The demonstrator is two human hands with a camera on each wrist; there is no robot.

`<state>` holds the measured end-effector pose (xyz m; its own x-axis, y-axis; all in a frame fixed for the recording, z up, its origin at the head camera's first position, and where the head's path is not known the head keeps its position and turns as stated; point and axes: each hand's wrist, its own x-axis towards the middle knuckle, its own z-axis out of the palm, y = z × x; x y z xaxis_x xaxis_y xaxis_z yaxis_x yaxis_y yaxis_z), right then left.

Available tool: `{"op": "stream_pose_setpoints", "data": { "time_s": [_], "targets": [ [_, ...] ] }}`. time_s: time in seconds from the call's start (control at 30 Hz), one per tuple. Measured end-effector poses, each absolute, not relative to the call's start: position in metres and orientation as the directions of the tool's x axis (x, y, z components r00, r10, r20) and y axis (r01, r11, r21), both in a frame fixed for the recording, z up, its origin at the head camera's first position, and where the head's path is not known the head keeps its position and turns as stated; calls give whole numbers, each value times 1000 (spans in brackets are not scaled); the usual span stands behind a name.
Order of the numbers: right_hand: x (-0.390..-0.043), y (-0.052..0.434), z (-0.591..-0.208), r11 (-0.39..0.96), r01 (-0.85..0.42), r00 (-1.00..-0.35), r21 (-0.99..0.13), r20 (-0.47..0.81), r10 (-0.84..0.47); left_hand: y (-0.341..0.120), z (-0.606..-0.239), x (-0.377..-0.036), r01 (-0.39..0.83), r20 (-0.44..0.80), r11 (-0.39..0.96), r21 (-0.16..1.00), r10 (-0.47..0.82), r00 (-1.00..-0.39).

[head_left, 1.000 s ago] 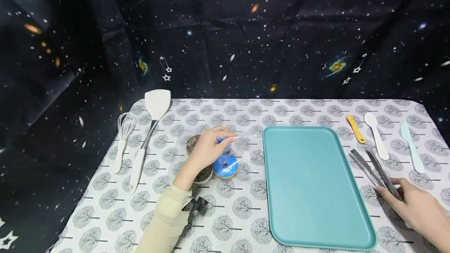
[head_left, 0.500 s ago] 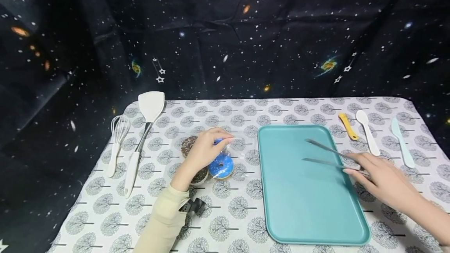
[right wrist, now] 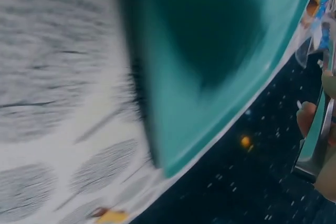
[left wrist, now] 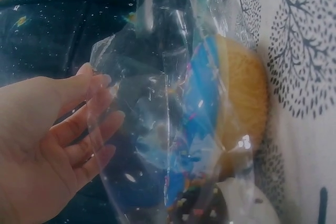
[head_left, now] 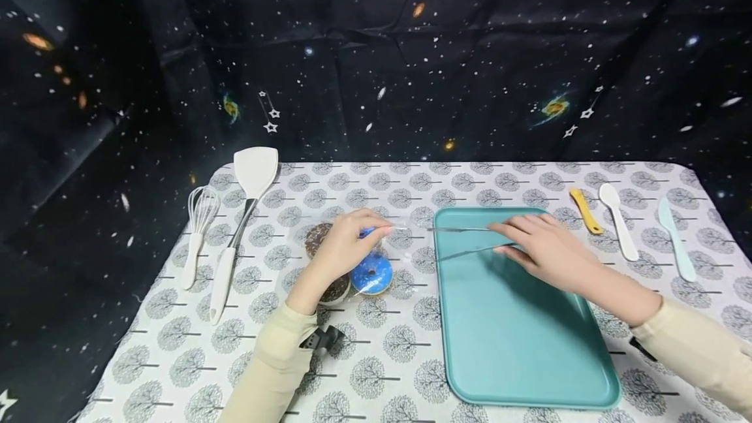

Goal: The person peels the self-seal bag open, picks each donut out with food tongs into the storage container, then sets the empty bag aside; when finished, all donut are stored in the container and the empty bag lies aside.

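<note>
- Dark star-printed cloth (head_left: 376, 51) hangs behind and around a desk (head_left: 411, 351) covered in a white cover with grey tree motifs
- Left hand (head_left: 343, 248) rests over a clear plastic bag (head_left: 405, 247) of doughnuts, left of the tray; its fingers (head_left: 376, 230) pinch the bag's edge, and in the left wrist view the plastic (left wrist: 173, 103) stands open beside the loosely bent fingers (left wrist: 89, 129)
- Inside the bag a blue-iced doughnut (head_left: 371, 273) lies just under the hand, with a chocolate one (head_left: 317, 237) partly hidden behind the hand and another dark one (head_left: 337, 289) by the wrist
- Right hand (head_left: 543, 250) is over the far left part of a teal tray (head_left: 529, 344), its fingers curled round metal tongs (head_left: 464, 240); the two arms of the tongs are spread apart and point left, their tips at the tray's left rim, just beside the mouth of the bag
- Right wrist view is blurred: only the tray's teal edge (right wrist: 210, 51) and the patterned cover show plainly
- At the far left lie a white whisk (head_left: 196, 234) and, next to it, a white spatula (head_left: 243, 214)
- At the far right, well apart from the hands, lie a yellow utensil (head_left: 585, 210), a white spoon (head_left: 619, 220) and a pale blue-green knife (head_left: 675, 237) in a row
- Both arms wear cream sleeves (head_left: 270, 371), with a small black clip (head_left: 323, 339) at the left cuff
</note>
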<state>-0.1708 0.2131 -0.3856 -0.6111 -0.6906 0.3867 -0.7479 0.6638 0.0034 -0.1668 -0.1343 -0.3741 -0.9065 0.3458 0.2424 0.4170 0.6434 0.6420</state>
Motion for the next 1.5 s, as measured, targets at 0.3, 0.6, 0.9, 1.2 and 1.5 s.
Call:
{"op": "stream_pose_setpoints", "data": {
  "time_s": [0.3, 0.6, 0.9, 1.2, 1.5],
  "targets": [
    [-185, 159, -383, 605, -796, -558, 8, 379, -738, -136, -373, -166, 416, 243, 640, 646, 344, -907],
    [-190, 116, -384, 688, -724, -676, -53, 258, -691, -136, -375, -167, 436, 272, 600, 671, 348, -897],
    [-193, 101, -383, 688, -721, -686, -82, 226, -692, -138, -374, -168, 459, 300, 599, 656, 351, -887],
    [-198, 99, -376, 697, -713, -697, -81, 193, -691, -140, -374, -168, 458, 290, 599, 657, 360, -887],
    [-192, 93, -380, 737, -669, -740, -97, 175, -649, -140, -373, -166, 454, 262, 626, 634, 379, -888]
  ]
}}
